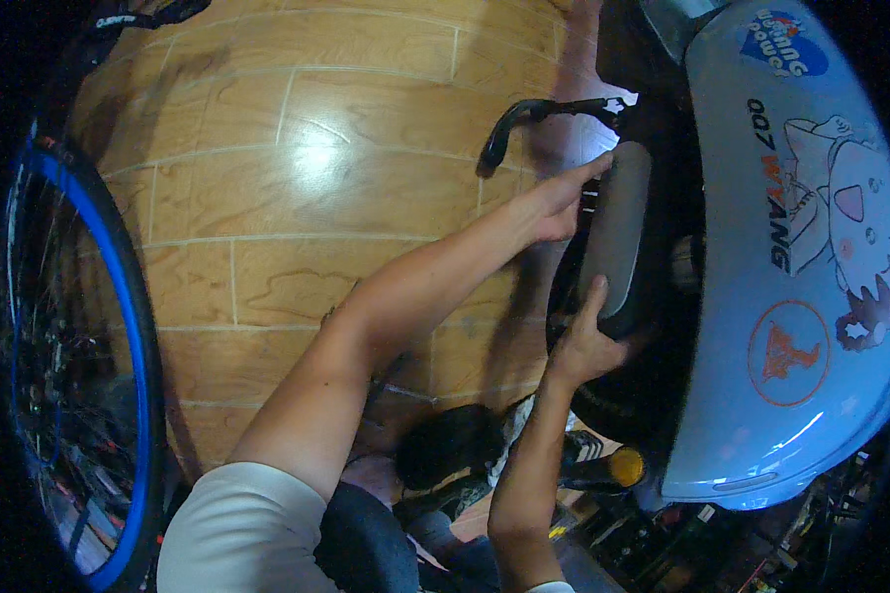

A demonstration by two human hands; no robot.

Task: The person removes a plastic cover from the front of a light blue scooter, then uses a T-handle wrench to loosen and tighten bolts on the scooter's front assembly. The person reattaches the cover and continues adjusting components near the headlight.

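Holds a long grey panel [618, 232] with rounded ends in both hands, slightly tilted, with the upper end leaning right, before the dark, shadowed parts just left of a pale blue scooter body [732, 395]. Clamps the upper end by its left edge with the fingers of the left hand [561, 201], reaching diagonally over the floor [267, 287] from a pale sleeve [242, 524]. Grips the lower end with the right hand [585, 346], pressing the thumb on the front face and bending the other fingers toward the back. Cannot tell the exact placing of the fingers hidden behind on either side. Shows on the scooter body a cartoon animal [845, 198], a blue heart-shaped sticker [786, 44] and an orange round emblem [789, 353]. Has a curved black lever [509, 133] near the left hand, above it in view, and a yellow-ended object [625, 466] below the right hand. Shows at far left a bicycle wheel with a blue rim [129, 306], well apart from both hands.
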